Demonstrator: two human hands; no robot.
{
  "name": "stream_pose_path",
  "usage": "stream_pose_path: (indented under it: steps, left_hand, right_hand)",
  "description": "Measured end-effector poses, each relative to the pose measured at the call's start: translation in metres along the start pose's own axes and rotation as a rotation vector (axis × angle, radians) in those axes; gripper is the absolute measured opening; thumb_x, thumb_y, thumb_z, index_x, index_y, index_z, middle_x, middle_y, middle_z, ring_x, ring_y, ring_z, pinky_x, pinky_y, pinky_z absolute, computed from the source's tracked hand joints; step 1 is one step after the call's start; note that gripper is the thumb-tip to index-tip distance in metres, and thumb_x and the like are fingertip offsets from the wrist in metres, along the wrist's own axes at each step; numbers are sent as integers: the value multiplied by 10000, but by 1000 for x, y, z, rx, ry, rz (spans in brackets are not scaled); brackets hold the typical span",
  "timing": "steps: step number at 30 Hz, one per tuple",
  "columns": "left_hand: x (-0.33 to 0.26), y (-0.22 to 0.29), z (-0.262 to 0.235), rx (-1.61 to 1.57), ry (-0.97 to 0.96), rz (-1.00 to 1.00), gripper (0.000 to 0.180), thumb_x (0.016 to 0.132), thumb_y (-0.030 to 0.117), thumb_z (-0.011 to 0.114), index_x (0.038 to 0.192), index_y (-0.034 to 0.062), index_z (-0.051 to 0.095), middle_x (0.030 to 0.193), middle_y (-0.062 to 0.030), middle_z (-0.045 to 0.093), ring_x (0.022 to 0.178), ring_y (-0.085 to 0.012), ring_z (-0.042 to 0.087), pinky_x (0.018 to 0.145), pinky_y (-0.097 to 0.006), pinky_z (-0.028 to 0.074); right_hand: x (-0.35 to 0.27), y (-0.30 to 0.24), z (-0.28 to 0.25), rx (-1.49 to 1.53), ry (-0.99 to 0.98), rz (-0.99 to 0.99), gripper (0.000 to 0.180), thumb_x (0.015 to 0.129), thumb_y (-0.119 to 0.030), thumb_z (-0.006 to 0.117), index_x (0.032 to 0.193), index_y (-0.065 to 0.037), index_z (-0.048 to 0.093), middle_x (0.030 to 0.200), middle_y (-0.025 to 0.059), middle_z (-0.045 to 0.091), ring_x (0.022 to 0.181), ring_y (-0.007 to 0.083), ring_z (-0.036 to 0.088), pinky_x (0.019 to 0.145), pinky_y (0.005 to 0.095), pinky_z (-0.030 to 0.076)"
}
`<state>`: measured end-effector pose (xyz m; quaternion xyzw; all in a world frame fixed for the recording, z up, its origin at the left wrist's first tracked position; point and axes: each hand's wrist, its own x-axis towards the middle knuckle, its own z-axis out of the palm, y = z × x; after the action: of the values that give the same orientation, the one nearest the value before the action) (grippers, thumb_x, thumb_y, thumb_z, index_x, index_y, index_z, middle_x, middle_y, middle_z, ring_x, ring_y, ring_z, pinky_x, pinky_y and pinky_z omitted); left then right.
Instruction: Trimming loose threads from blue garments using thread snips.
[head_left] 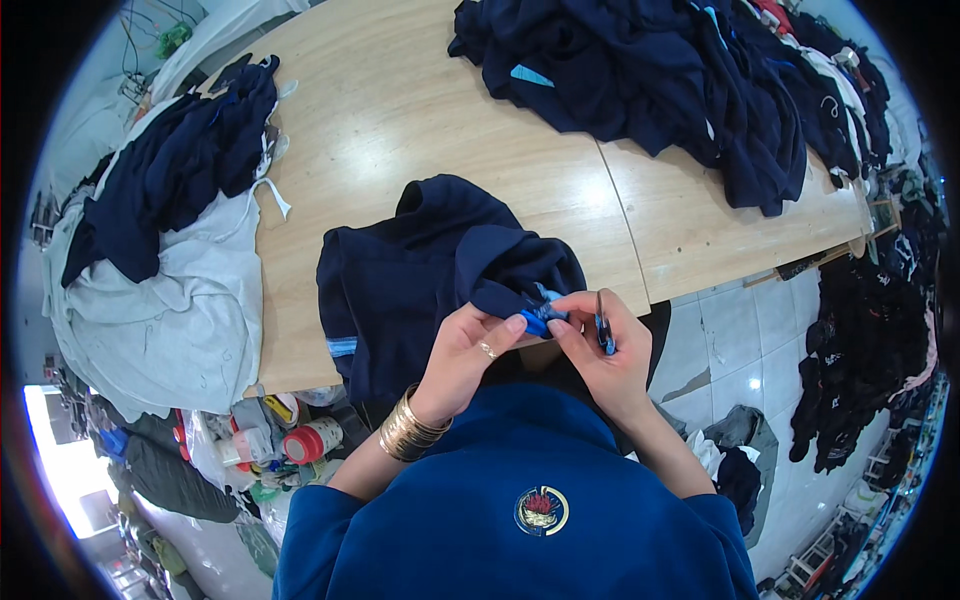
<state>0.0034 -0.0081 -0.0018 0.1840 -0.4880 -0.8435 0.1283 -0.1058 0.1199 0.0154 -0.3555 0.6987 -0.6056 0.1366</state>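
Observation:
A navy garment (pixel 400 265) with light blue stripes at its lower left lies bunched at the near edge of the table. Its bright blue inner part (pixel 536 325) is turned out between my hands. My left hand (pixel 470 345), with a ring and gold bangles at the wrist, is closed and pinches this part between thumb and fingers. My right hand (pixel 612 350) is closed too, thumb and forefinger at the blue edge. Tucked in its fingers is a small dark and blue tool (pixel 604 325) that looks like thread snips; its tip is hard to make out.
A large navy garment pile (pixel 640 90) covers the far right of the wooden table (pixel 400 110). More navy clothing (pixel 190 150) lies over white cloth (pixel 190 310) at the left. A red-lidded jar (pixel 312 440) stands below the table's left front. Dark clothes (pixel 860 350) are heaped at right.

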Motion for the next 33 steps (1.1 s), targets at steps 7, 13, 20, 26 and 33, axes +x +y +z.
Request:
stream_pose_path:
  steps: [7, 13, 20, 26, 33]
  left_hand:
    - [9, 13, -11, 494, 7, 16, 233, 908, 213, 529, 824, 4, 588, 697, 5, 557, 652, -37, 465, 600, -187, 401]
    - [20, 31, -9, 521, 21, 49, 288, 898, 238, 547, 723, 10, 559, 599, 22, 499, 560, -22, 390, 501, -185, 332]
    - [33, 39, -10, 399, -75, -37, 271, 880, 234, 579, 695, 48, 508, 602, 45, 487, 552, -6, 363, 490, -178, 313]
    - [37, 36, -8, 261, -141, -148, 221, 866, 229, 597, 744, 67, 512, 661, 59, 502, 587, 7, 373, 521, -161, 315]
    - [43, 41, -3, 154, -162, -215, 165, 856, 195, 598, 773, 64, 540, 716, 41, 527, 660, -9, 423, 616, -168, 357]
  right_hand:
    - [14, 1, -3, 90, -214, 244, 165, 806, -126, 645, 940, -30, 631, 730, 9, 588, 623, 49, 495, 535, 172, 366]
    - [23, -9, -2, 284, -292, 472, 163, 809, -145, 653, 877, -1, 617, 723, 14, 590, 642, 47, 511, 586, 184, 406]
    - [31, -8, -2, 314, -203, 427, 116, 809, -109, 644, 788, -13, 583, 692, -4, 559, 641, 46, 497, 590, 187, 399]
    - [38, -10, -11, 397, -197, 530, 100, 806, -101, 643, 788, -22, 585, 702, -4, 554, 666, 51, 497, 617, 189, 393]
    - [42, -16, -13, 439, -138, 523, 89, 784, -62, 651, 808, -35, 570, 628, -33, 508, 436, 1, 350, 379, 160, 215]
